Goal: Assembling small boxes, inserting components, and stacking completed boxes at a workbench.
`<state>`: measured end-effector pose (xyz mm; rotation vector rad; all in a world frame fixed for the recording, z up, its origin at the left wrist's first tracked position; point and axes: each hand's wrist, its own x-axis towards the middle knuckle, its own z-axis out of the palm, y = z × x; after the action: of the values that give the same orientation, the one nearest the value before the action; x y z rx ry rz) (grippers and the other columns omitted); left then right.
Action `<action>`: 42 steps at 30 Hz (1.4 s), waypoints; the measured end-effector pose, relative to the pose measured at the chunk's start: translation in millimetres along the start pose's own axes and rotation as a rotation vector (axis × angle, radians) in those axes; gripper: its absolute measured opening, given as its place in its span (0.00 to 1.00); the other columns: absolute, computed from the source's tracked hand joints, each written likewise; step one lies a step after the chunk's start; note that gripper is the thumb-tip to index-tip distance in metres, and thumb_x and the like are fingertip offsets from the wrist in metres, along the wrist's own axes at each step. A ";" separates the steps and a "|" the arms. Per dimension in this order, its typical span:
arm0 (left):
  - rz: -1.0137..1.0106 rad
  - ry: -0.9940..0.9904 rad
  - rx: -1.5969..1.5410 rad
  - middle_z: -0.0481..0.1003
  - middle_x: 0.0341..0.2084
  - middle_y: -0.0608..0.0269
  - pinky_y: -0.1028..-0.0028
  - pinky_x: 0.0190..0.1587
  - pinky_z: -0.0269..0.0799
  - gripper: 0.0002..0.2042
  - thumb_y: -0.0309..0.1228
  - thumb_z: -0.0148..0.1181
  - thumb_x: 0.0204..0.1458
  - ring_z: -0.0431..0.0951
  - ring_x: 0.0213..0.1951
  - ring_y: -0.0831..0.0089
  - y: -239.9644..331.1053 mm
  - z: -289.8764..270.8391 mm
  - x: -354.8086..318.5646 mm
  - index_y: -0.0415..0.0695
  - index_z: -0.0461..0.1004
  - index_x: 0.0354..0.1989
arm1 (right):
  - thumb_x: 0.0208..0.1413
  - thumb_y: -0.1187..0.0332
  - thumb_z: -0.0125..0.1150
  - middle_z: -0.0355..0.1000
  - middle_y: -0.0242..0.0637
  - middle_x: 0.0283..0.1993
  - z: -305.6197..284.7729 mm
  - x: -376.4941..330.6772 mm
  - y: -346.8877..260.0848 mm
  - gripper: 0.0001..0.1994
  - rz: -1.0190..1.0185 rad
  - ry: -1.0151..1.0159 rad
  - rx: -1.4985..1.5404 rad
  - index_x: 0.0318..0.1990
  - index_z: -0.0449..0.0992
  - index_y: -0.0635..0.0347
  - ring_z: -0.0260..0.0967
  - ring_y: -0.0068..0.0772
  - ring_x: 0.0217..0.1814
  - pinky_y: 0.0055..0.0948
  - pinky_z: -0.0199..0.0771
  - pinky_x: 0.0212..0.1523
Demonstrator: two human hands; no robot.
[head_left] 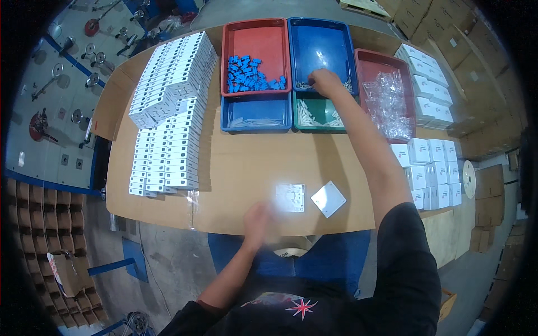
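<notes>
Small pale pieces (348, 85) lie along the near edge of the far blue tray (319, 42); taking them as the clock's centre, twelve is straight ahead of the person. The right hand (323, 82) reaches in among them, fingers bent downward, but I cannot tell whether it has pinched any. A light fingertip pinch would probably suit, drawing a piece up the tray wall so that its neighbours stay put.

At six o'clock, just beside, sits a green tray (322, 110) of white plugs; lifting clear of its rim seems wise. Near nine is a red tray (255, 42) of blue parts (246, 73), and towards half past three, clear bags (386, 101).

Farther out at six, a tilted white square (329, 199) lies beside a silvery square plate (290, 197). At seven, the left hand (258, 221) is blurred, its grasp unreadable; steadying it near the plate should help.
</notes>
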<state>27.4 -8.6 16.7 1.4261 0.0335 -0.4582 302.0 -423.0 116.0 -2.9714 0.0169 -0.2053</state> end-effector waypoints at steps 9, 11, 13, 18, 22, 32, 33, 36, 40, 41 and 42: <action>-0.039 -0.003 0.014 0.79 0.35 0.60 0.74 0.34 0.78 0.09 0.29 0.56 0.68 0.79 0.29 0.75 -0.8 0.3 -0.1 0.35 0.76 0.47 | 0.51 0.75 0.61 0.80 0.52 0.42 -0.3 11.9 12.8 0.09 -0.091 -0.114 -0.040 0.39 0.83 0.58 0.78 0.56 0.48 0.47 0.78 0.49; -0.029 0.003 -0.009 0.79 0.35 0.61 0.75 0.34 0.77 0.09 0.29 0.56 0.68 0.79 0.29 0.76 0.7 1.3 0.6 0.35 0.76 0.48 | 0.54 0.74 0.60 0.80 0.54 0.43 1.7 11.7 18.0 0.09 -0.106 -0.109 -0.037 0.41 0.84 0.57 0.78 0.57 0.49 0.48 0.78 0.50; -0.010 -0.004 -0.008 0.79 0.34 0.61 0.75 0.34 0.77 0.09 0.29 0.57 0.68 0.79 0.29 0.76 -3.3 -0.5 0.9 0.35 0.76 0.48 | 0.53 0.75 0.59 0.80 0.53 0.43 0.4 9.9 18.4 0.09 -0.123 -0.081 -0.013 0.40 0.84 0.58 0.78 0.57 0.48 0.48 0.78 0.50; -0.045 -0.001 -0.009 0.79 0.35 0.61 0.75 0.34 0.76 0.09 0.29 0.57 0.68 0.79 0.29 0.75 -6.6 -4.4 -1.3 0.35 0.76 0.48 | 0.52 0.75 0.61 0.80 0.52 0.41 -4.7 9.8 9.5 0.09 -0.117 -0.120 0.064 0.39 0.84 0.58 0.78 0.56 0.47 0.47 0.78 0.49; -0.026 -0.008 -0.024 0.79 0.37 0.60 0.74 0.34 0.76 0.09 0.29 0.57 0.68 0.79 0.29 0.74 -4.9 -2.1 -0.6 0.35 0.76 0.48 | 0.50 0.76 0.63 0.81 0.51 0.41 -0.6 15.2 19.4 0.09 -0.170 -0.141 0.003 0.38 0.85 0.59 0.79 0.55 0.47 0.46 0.79 0.49; 0.030 -0.028 0.019 0.79 0.35 0.60 0.74 0.34 0.76 0.10 0.30 0.57 0.68 0.79 0.29 0.74 -6.7 -4.3 4.0 0.35 0.76 0.48 | 0.45 0.78 0.64 0.80 0.52 0.35 -6.3 20.8 9.9 0.08 -0.162 -0.131 0.002 0.34 0.84 0.61 0.79 0.55 0.39 0.44 0.79 0.42; 0.034 -0.031 0.017 0.79 0.35 0.60 0.74 0.34 0.76 0.10 0.30 0.57 0.68 0.79 0.29 0.74 -6.7 -4.1 3.9 0.35 0.76 0.48 | 0.45 0.78 0.63 0.80 0.53 0.35 -11.6 17.6 7.7 0.07 -0.134 -0.103 0.034 0.34 0.83 0.63 0.79 0.55 0.39 0.44 0.79 0.42; 0.018 -0.033 -0.036 0.79 0.35 0.60 0.74 0.33 0.76 0.10 0.30 0.57 0.68 0.79 0.29 0.74 -1.5 0.7 1.8 0.35 0.77 0.47 | 0.48 0.76 0.63 0.80 0.52 0.37 -12.7 10.2 23.3 0.07 -0.050 0.013 0.133 0.36 0.83 0.63 0.79 0.54 0.41 0.43 0.79 0.43; -0.013 0.008 0.002 0.79 0.34 0.61 0.75 0.33 0.75 0.09 0.30 0.57 0.68 0.79 0.29 0.75 -19.1 -8.1 -0.3 0.36 0.77 0.45 | 0.50 0.72 0.66 0.81 0.50 0.40 -13.9 -19.8 7.6 0.10 0.069 0.290 0.519 0.41 0.84 0.61 0.81 0.50 0.42 0.41 0.79 0.44; -0.016 0.007 0.005 0.79 0.33 0.62 0.75 0.33 0.75 0.09 0.30 0.57 0.68 0.79 0.29 0.75 -21.5 -7.9 0.7 0.36 0.77 0.44 | 0.53 0.71 0.68 0.82 0.45 0.39 -11.2 -32.4 5.9 0.11 0.058 0.295 0.606 0.44 0.84 0.61 0.80 0.38 0.39 0.35 0.78 0.42; -0.032 0.016 0.000 0.79 0.33 0.62 0.75 0.33 0.75 0.09 0.30 0.57 0.68 0.79 0.29 0.75 -24.5 -8.8 1.0 0.36 0.77 0.44 | 0.53 0.71 0.68 0.82 0.45 0.39 -5.6 -45.3 2.0 0.11 0.060 0.276 0.609 0.44 0.84 0.61 0.80 0.38 0.39 0.35 0.78 0.42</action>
<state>22.5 -2.3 -8.0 1.4308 0.0694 -0.4726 256.3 -424.9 115.0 -2.3163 0.0638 -0.5095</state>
